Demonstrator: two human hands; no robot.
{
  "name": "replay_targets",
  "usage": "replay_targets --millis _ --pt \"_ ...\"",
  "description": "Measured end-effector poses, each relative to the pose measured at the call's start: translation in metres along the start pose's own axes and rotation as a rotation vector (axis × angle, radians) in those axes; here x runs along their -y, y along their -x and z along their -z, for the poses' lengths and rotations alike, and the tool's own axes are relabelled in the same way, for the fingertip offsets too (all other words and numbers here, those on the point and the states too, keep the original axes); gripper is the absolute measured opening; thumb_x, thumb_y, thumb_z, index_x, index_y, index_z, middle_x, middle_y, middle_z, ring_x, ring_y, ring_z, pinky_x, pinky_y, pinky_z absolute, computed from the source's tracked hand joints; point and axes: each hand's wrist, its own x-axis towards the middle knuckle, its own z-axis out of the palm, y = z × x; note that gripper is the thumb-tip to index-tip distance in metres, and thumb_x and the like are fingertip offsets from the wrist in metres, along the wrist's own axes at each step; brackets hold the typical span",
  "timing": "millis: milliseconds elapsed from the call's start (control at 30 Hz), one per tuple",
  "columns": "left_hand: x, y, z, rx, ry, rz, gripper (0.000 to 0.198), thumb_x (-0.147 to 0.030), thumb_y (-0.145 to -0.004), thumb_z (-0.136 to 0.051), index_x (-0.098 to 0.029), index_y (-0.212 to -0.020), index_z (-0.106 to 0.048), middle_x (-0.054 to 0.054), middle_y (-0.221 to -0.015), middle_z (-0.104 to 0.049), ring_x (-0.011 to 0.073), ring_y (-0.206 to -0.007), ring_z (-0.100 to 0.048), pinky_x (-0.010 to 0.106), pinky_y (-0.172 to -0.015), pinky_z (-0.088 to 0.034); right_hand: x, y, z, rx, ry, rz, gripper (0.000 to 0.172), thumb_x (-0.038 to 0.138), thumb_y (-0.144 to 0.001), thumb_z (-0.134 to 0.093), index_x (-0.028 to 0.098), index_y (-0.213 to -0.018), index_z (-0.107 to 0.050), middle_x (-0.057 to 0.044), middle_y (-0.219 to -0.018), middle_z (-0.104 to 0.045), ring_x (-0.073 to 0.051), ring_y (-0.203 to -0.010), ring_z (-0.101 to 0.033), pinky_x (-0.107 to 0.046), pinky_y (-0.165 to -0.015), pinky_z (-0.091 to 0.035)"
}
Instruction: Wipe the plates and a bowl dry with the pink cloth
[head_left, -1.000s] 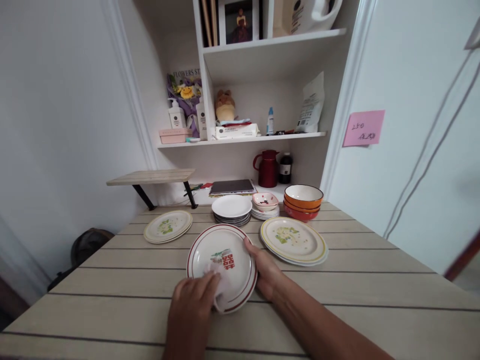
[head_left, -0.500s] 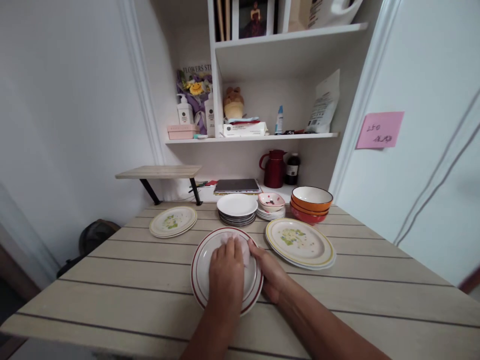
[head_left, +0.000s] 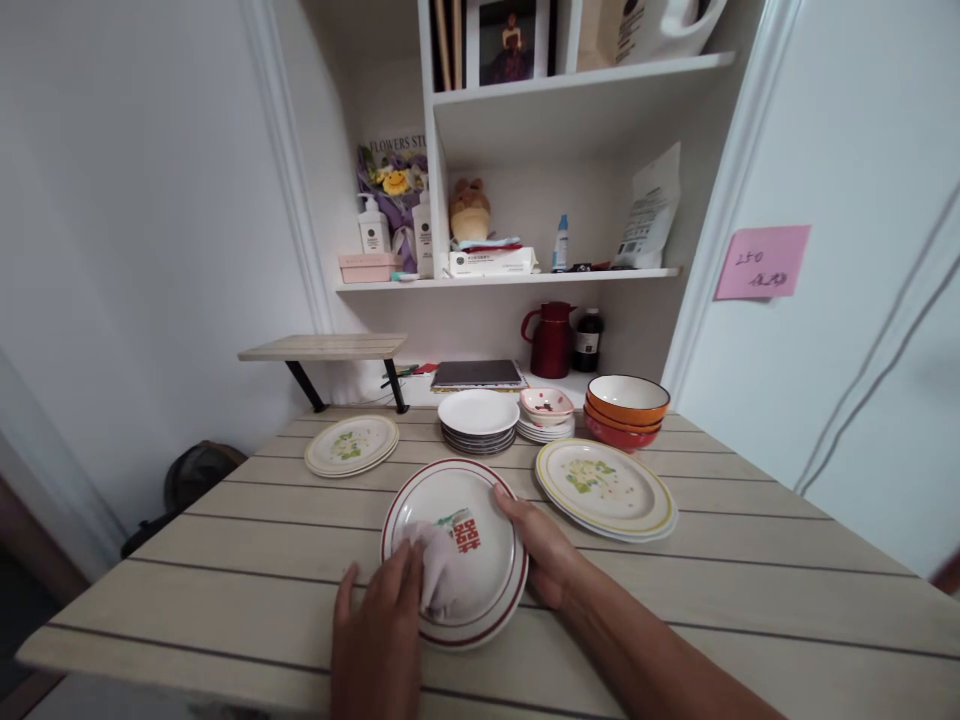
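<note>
Head view: right hand grips plate from right; left hand seemingly pinches cloth.

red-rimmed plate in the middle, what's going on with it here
A person's right hand grips the right edge of a round white ceramic plate with dark red rim lines. The left hand holds a crumpled pale pink cloth against the plate's left side. Beyond are a stack of round white-topped plates and a stack of orange and red bowls, on a pale wooden plank table.
</note>
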Motion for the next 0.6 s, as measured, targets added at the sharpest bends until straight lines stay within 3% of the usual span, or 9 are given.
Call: replay_targets --millis 100,267,333,467,600 --pt "-0.002 -0.009 -0.002 -0.006 0.014 0.083 0.054 0.005 -0.085 -0.034 -0.021 -0.125 -0.061 0.009 -0.129 -0.065 0.0222 -0.113 -0.062 0.055 -0.103 -0.040 0.000 0.001 0.001 -0.007 0.004 0.005 0.038 0.036 -0.095 -0.052 0.006 -0.117 -0.061 -0.017 -0.093 -0.076 -0.025 -0.085 -0.074 -0.042 -0.091 -0.053" --pt "0.003 -0.007 -0.015 -0.083 0.087 0.012 0.050 -0.003 -0.086 -0.044 -0.018 -0.133 -0.054 0.010 -0.131 -0.063 0.0193 -0.113 -0.061 0.034 -0.092 -0.050 0.000 -0.001 0.002 -0.026 -0.007 -0.029 0.040 0.038 -0.093 -0.054 0.006 -0.117 -0.060 -0.017 -0.095 -0.076 -0.026 -0.084 -0.074 -0.044 -0.092 -0.052" --pt "0.006 -0.004 -0.014 -0.069 0.111 -0.036 0.051 -0.010 -0.087 -0.048 -0.020 -0.136 -0.050 0.010 -0.136 -0.059 0.0215 -0.117 -0.058 0.039 -0.095 -0.049 0.000 -0.001 0.002 -0.018 -0.024 -0.033 0.040 0.038 -0.094 -0.053 0.006 -0.117 -0.060 -0.017 -0.095 -0.076 -0.026 -0.084 -0.074 -0.044 -0.092 -0.052" --pt "0.007 -0.002 -0.002 -0.004 0.141 -0.109 0.058 -0.032 -0.086 -0.057 -0.026 -0.141 -0.043 0.011 -0.144 -0.052 0.0311 -0.124 -0.053 0.063 -0.103 -0.033 0.000 0.000 0.001 0.005 -0.027 -0.017 0.040 0.038 -0.095 -0.051 0.006 -0.118 -0.060 -0.018 -0.095 -0.076 -0.025 -0.088 -0.073 -0.043 -0.093 -0.051" --pt "0.004 -0.001 0.000 -0.013 0.201 -0.103 0.059 -0.043 -0.089 -0.053 -0.024 -0.143 -0.039 0.013 -0.145 -0.051 0.0308 -0.125 -0.052 0.066 -0.107 -0.021 0.000 0.000 0.001 0.028 -0.016 -0.019 0.040 0.039 -0.094 -0.051 0.006 -0.116 -0.061 -0.017 -0.096 -0.076 -0.025 -0.087 -0.073 -0.044 -0.094 -0.051"
